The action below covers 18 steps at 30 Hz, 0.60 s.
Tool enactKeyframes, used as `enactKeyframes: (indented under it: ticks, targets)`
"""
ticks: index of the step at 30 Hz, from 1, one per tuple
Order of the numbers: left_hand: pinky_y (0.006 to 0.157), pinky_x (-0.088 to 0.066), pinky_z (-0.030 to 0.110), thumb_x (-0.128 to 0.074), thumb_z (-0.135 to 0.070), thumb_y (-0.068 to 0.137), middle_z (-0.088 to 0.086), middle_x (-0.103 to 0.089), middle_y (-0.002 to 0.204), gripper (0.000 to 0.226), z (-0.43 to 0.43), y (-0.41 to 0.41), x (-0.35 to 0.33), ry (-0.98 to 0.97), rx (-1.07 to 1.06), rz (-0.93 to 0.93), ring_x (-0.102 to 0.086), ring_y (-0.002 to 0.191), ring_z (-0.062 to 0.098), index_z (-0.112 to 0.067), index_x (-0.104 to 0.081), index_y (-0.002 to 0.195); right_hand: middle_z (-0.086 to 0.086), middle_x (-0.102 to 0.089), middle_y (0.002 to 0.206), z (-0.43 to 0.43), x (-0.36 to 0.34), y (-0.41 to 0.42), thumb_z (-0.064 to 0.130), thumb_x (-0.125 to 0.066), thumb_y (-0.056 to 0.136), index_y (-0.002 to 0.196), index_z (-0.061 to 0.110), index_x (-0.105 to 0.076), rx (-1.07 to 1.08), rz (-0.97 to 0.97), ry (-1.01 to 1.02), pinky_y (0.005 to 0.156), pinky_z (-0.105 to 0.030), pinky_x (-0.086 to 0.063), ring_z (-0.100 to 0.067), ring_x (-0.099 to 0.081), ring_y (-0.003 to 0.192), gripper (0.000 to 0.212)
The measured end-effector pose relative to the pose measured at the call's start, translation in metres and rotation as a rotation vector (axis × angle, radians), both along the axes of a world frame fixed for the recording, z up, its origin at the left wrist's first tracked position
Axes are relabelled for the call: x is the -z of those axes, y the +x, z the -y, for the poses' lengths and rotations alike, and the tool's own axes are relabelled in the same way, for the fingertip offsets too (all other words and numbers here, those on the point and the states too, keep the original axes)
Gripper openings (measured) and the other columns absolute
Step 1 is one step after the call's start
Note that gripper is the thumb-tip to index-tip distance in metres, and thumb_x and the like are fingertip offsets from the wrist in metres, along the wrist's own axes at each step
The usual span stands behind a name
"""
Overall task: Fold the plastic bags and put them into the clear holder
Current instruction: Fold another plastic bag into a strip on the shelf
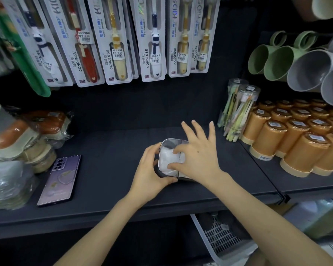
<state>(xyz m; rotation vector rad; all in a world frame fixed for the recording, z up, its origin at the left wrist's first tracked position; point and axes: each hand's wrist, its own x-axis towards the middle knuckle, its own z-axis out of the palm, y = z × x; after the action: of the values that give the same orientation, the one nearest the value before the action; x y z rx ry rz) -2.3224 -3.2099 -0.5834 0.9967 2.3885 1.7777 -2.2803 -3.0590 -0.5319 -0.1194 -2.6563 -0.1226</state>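
The clear holder (168,142) stands on the dark shelf (108,166), a rounded box with a divider down its middle. White folded plastic bags (164,160) fill its left compartment. My left hand (150,173) grips the holder's left side, fingers curled round its wall. My right hand (198,154) lies over the holder's right half, thumb and forefinger pressing down on the bags, the other fingers spread straight. The right compartment is mostly hidden under that hand.
A purple phone (61,179) lies left of the holder. Wrapped goods (17,143) crowd the left end. Orange cups (300,139) and a tube of toothbrushes (238,112) stand right. Packaged toothbrushes (115,39) hang above; a white basket (219,237) sits below.
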Motion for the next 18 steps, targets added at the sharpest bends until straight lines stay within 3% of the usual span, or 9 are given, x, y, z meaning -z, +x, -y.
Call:
enactKeyframes:
  ticks: [4, 8, 12, 16, 18]
  targets:
    - [0.088, -0.045, 0.011, -0.091, -0.008, 0.057, -0.032, -0.042, 0.126, 0.090, -0.003, -0.002, 0.000, 0.007, -0.005, 0.000, -0.046, 0.117, -0.010, -0.043, -0.040, 0.123, -0.007, -0.015, 0.159, 0.013, 0.001, -0.015, 0.064, -0.059, 0.076, 0.102, 0.036, -0.072, 0.093, 0.255, 0.051, 0.112, -0.062, 0.014, -0.034, -0.003, 0.146, 0.040]
    - [0.089, -0.044, 0.008, -0.090, -0.008, 0.059, -0.025, -0.041, 0.130, 0.091, -0.002, -0.006, 0.005, 0.011, -0.013, 0.019, -0.044, 0.117, -0.013, -0.038, -0.038, 0.128, -0.007, -0.014, 0.159, 0.012, 0.000, -0.019, 0.069, -0.056, 0.075, 0.106, 0.038, -0.070, 0.105, 0.296, 0.054, 0.111, -0.063, 0.014, -0.034, -0.001, 0.146, 0.046]
    - [0.093, -0.043, 0.009, -0.090, -0.008, 0.060, -0.027, -0.040, 0.130, 0.092, -0.001, -0.009, 0.006, 0.004, -0.024, 0.025, -0.043, 0.118, -0.012, -0.042, -0.036, 0.126, -0.006, -0.020, 0.158, 0.006, -0.006, -0.016, 0.071, -0.060, 0.073, 0.107, 0.042, -0.069, 0.043, 0.187, -0.064, 0.110, -0.061, 0.017, -0.031, -0.006, 0.146, 0.045]
    - [0.091, -0.043, 0.009, -0.090, -0.008, 0.060, -0.025, -0.042, 0.128, 0.091, -0.006, -0.013, 0.007, -0.003, -0.024, 0.041, -0.044, 0.117, -0.013, -0.039, -0.038, 0.128, -0.004, -0.019, 0.159, 0.010, 0.000, -0.024, 0.068, -0.058, 0.076, 0.107, 0.042, -0.069, 0.044, 0.276, -0.048, 0.112, -0.062, 0.013, -0.030, -0.006, 0.146, 0.042]
    - [0.090, -0.043, 0.008, -0.089, -0.009, 0.061, -0.027, -0.041, 0.126, 0.091, -0.009, -0.018, 0.009, -0.002, -0.028, 0.069, -0.043, 0.115, -0.015, -0.037, -0.036, 0.129, -0.005, -0.026, 0.156, -0.002, -0.001, -0.021, 0.067, -0.062, 0.074, 0.101, 0.042, -0.071, 0.047, 0.184, -0.139, 0.113, -0.059, 0.012, -0.030, -0.013, 0.145, 0.038]
